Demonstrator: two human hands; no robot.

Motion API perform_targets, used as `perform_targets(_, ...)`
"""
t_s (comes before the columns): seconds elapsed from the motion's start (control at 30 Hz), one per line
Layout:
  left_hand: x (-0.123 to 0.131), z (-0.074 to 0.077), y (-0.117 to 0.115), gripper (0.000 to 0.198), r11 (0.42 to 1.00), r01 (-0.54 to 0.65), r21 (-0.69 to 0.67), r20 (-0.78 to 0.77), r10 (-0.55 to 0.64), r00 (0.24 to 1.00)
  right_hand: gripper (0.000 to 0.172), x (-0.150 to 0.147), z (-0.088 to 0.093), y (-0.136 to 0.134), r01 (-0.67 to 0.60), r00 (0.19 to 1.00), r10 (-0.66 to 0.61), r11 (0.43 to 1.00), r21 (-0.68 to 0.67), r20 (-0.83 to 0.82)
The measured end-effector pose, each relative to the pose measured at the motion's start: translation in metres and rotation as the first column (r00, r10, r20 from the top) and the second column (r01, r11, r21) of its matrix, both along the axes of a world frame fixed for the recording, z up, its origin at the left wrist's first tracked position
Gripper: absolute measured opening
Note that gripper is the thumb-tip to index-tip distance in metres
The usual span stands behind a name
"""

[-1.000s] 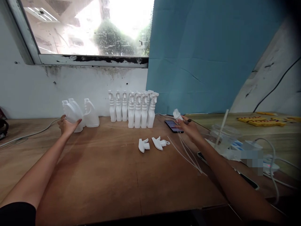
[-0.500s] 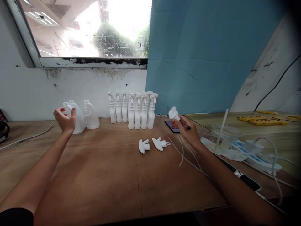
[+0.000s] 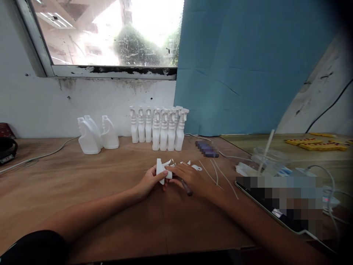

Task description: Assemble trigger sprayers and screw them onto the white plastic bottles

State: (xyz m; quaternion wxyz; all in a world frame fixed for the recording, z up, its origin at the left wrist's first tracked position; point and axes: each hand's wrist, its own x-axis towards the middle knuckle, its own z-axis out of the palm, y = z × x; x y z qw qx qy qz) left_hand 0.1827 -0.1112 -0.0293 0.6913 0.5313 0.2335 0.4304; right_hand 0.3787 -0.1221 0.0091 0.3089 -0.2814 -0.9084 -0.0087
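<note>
Open bottles [image 3: 89, 141]: three, upright on the desk [image 3: 129, 160], back left.
Left hand [image 3: 149, 181]: I have it closed round a white spray head [image 3: 159, 166].
Spray head: up off the desk, between both hands.
Right hand [image 3: 190, 176]: I have fingertips against the spray head, a dark rod [image 3: 186, 188] held beneath.
Thin tubes [image 3: 217, 182]: lying on the desk, near the right hand.

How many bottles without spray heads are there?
3, at left: the front bottle, the rear bottle partly hidden behind it, and the right bottle. More could be hidden.
</note>
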Motion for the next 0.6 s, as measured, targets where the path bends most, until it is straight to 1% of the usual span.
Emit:
perform_targets(0.07, -0.010, 0.003, 0.006, 0.032, 0.993, 0.067, -0.094, 0.072, -0.060, 0.996, 0.045, 0.002, 0.000, -0.002, 0.002, 0.988, -0.025, 0.988, -0.152, -0.153)
perform_targets(0.1, -0.014, 0.006, 0.010, 0.030, 0.984, 0.103, -0.143, 0.106, -0.089, 0.990, 0.047, 0.003, 0.000, -0.003, -0.005, 0.970, -0.052, 0.972, -0.233, -0.238)
perform_targets(0.13, -0.018, 0.008, 0.013, 0.029, 0.974, 0.135, -0.183, 0.131, -0.111, 0.985, 0.045, 0.005, 0.001, -0.004, -0.018, 0.946, -0.084, 0.951, -0.308, -0.312)
perform_targets(0.2, -0.023, 0.011, 0.017, 0.026, 0.960, 0.163, -0.226, 0.151, -0.131, 0.980, 0.039, 0.006, 0.001, -0.006, -0.076, 0.895, -0.123, 0.906, -0.417, -0.430)
perform_targets(0.3, -0.023, 0.009, 0.019, 0.028, 0.955, 0.155, -0.252, 0.144, -0.122, 0.982, 0.027, 0.003, 0.001, -0.010, -0.207, 0.852, -0.108, 0.829, -0.520, -0.512)
perform_targets(0.37, -0.022, 0.007, 0.019, 0.033, 0.962, 0.129, -0.241, 0.112, -0.105, 0.988, 0.020, -0.001, 0.001, -0.013, -0.264, 0.861, -0.062, 0.794, -0.548, -0.505)
perform_targets(0.4, -0.021, 0.005, 0.019, 0.035, 0.966, 0.117, -0.230, 0.092, -0.098, 0.991, 0.018, -0.003, 0.001, -0.014, -0.267, 0.876, -0.040, 0.790, -0.552, -0.481)
perform_targets(0.43, -0.021, 0.004, 0.019, 0.036, 0.970, 0.106, -0.216, 0.073, -0.093, 0.993, 0.016, -0.005, 0.002, -0.016, -0.252, 0.893, -0.026, 0.798, -0.548, -0.449)
perform_targets(0.5, -0.019, 0.002, 0.019, 0.035, 0.977, 0.092, -0.193, 0.048, -0.084, 0.995, 0.013, -0.009, 0.003, -0.019, -0.182, 0.930, -0.020, 0.843, -0.506, -0.368)
perform_targets(0.6, -0.017, 0.002, 0.019, 0.032, 0.983, 0.078, -0.168, 0.039, -0.073, 0.997, 0.013, -0.011, 0.006, -0.022, -0.046, 0.962, -0.057, 0.929, -0.367, -0.266)
